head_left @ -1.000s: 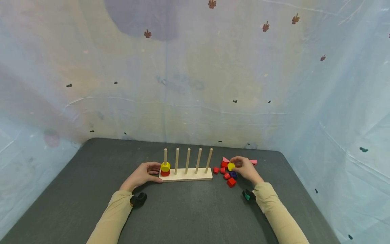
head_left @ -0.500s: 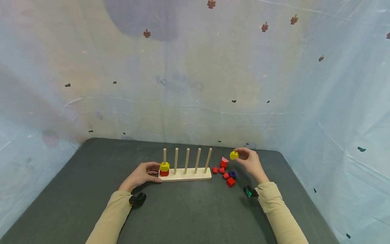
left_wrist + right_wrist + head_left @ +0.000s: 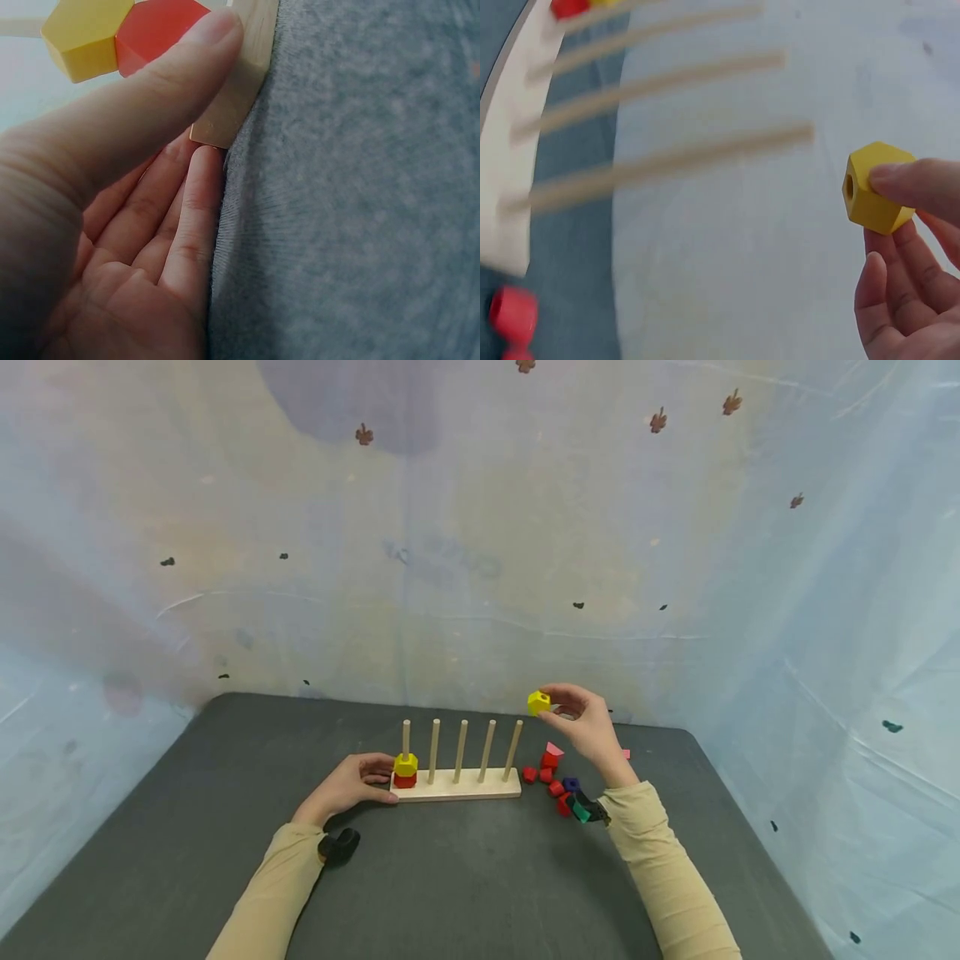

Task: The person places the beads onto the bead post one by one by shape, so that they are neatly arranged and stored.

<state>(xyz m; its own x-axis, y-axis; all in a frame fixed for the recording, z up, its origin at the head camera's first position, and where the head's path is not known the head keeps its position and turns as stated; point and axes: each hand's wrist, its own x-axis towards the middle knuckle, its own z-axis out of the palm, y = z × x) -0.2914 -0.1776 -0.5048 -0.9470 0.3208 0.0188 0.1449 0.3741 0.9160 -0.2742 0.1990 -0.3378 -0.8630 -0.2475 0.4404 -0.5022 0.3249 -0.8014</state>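
My right hand [image 3: 588, 727] pinches a yellow hexagonal bead [image 3: 538, 702] between thumb and fingertips, raised to the right of the last peg. The bead's hole [image 3: 849, 187] shows in the right wrist view. A pale wooden peg stand [image 3: 457, 787] has several upright pegs in a row. Its leftmost peg carries a red bead [image 3: 405, 781] at the bottom and another yellow hexagonal bead [image 3: 406, 765] above it. At the stand's left end rests my left hand [image 3: 347, 785], its thumb [image 3: 169, 90] lying along the front corner and its relaxed fingers at the end face.
Right of the stand lie several loose red beads [image 3: 546, 775], a dark blue bead [image 3: 572, 784] and a pink block [image 3: 553, 749]. A second pink block [image 3: 626, 754] shows partly behind the right wrist. The dark table [image 3: 465, 885] meets a pale hanging sheet [image 3: 450, 610].
My right hand has lifted the yellow hexagonal bead out of the loose pile, then moved up and left toward the stand. The left hand stays at the stand's end.
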